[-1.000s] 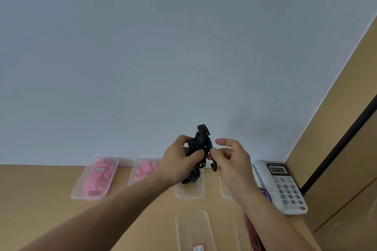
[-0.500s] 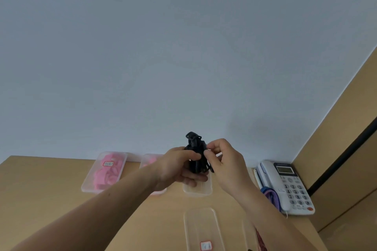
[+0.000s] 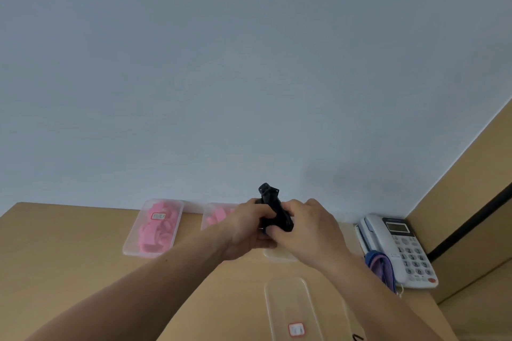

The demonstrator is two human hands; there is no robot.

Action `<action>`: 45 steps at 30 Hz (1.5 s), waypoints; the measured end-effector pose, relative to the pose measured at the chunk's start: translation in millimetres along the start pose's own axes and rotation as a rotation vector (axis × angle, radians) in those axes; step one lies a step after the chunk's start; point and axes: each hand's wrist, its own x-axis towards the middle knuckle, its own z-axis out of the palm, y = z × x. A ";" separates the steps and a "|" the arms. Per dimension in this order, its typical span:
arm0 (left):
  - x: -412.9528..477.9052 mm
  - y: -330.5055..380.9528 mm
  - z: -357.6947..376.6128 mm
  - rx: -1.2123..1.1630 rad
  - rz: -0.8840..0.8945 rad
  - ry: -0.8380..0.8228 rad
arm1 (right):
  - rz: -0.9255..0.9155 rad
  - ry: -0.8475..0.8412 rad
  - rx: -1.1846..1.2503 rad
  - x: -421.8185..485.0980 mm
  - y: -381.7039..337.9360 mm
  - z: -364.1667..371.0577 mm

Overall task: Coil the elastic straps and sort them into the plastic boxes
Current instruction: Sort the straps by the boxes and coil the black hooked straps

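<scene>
A clear box [image 3: 288, 302] lies nearest on the desk [image 3: 83, 257], lengthwise, with a red-edged label [image 3: 296, 329] showing at its near end. Both bare forearms reach forward over the desk, the right one crossing just beside this box.

The hands meet above the desk's far half. The left hand [image 3: 246, 230] curls its fingers round a black strap [image 3: 273, 210], gripping the bundled part. The right hand [image 3: 310, 227] closes on the same bundle from the other side, its thumb and fingers pinching the lower part. The two hands touch, and the strap is held off the desk between them. Its buckle end sticks up above the knuckles, tilted slightly left.

Under the hands sits a second clear box [image 3: 279, 256], mostly hidden; what it holds cannot be told.

To the right, a white phone [image 3: 401, 249] rests near the wooden panel [image 3: 471, 202], and a blue-purple strap [image 3: 381, 266] lies against its left side.

Farther left, along the wall [image 3: 249, 63], stand two boxes of pink straps: the left pink box [image 3: 133, 243], bearing a label, and the pink box [image 3: 210, 213] partly behind the left hand.
</scene>
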 end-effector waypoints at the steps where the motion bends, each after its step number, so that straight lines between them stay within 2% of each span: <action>1: 2.4 -3.1 -0.4 -0.013 -0.008 0.010 | 0.009 -0.006 -0.014 0.3 -1.4 3.3; 9: 29.6 -34.9 6.8 -0.138 -0.099 -0.031 | 0.096 0.061 -0.081 2.2 20.4 42.1; 16: 68.2 -65.0 3.6 -0.108 -0.168 0.043 | 0.106 -0.019 0.045 26.6 64.0 76.1; 18: 78.1 -73.7 1.2 0.045 -0.177 0.102 | 0.123 -0.072 0.098 36.1 78.5 82.9; 20: 89.1 -79.7 -3.5 0.392 -0.133 0.226 | 0.111 -0.149 0.129 48.0 96.0 90.0; 23: 103.1 -91.4 -15.9 0.940 -0.006 0.526 | 0.040 -0.286 0.143 62.2 120.3 103.4; 24: 106.7 -95.6 -19.9 1.064 0.050 0.556 | 0.020 -0.320 0.135 65.2 126.0 108.5; 28: 123.4 -112.6 -28.6 1.421 0.186 0.332 | -0.008 -0.345 0.148 72.3 140.7 128.1; 31: 133.0 -123.5 -31.8 1.571 0.135 0.210 | -0.043 -0.384 0.132 72.2 149.5 141.3; 36: 138.7 -135.2 -37.3 1.731 0.079 0.169 | -0.070 -0.416 0.158 67.1 161.2 155.7; 40: 141.5 -135.0 -33.3 1.773 0.095 0.192 | -0.090 -0.335 0.150 58.2 162.1 157.5; 45: 143.3 -126.6 -27.6 1.751 0.223 0.191 | -0.183 -0.187 -0.016 50.6 161.4 154.8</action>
